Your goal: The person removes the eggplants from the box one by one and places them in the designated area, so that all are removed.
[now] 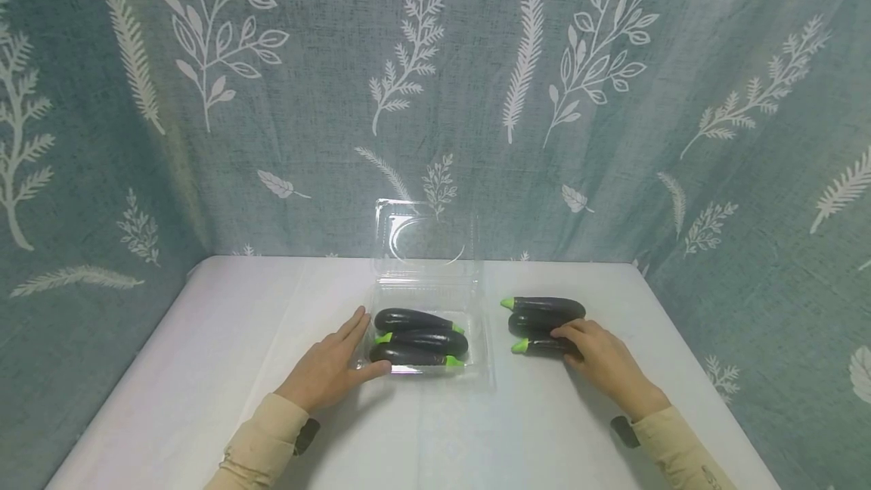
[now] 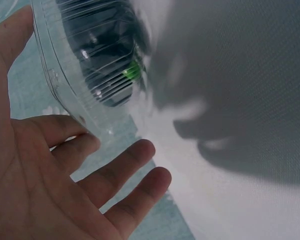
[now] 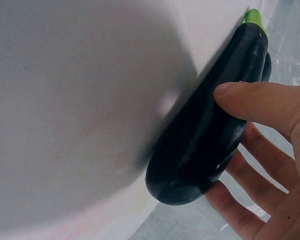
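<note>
My left hand (image 1: 328, 370) rests along the left side of a clear plastic clamshell container (image 1: 485, 358), thumb at the front rim and fingers fairly straight. In the left wrist view, that hand (image 2: 55, 165) touches the rim, and two fingers stand free of it. Three dark eggplants (image 1: 429, 340) with green stem ends lie inside the container. On the right my right hand (image 1: 605, 361) holds the nearest eggplant (image 1: 537, 346) of a group of three. Its thumb presses one side of that eggplant (image 3: 205, 135) and its fingers the other, as the right wrist view shows.
The container's hinged lid (image 1: 427, 240) stands raised at the back, near the patterned curtain (image 1: 449, 97). Two more eggplants (image 1: 547, 307) lie just behind the held one. Everything sits on a white-covered table (image 1: 272, 301) with curtain on its left, back and right.
</note>
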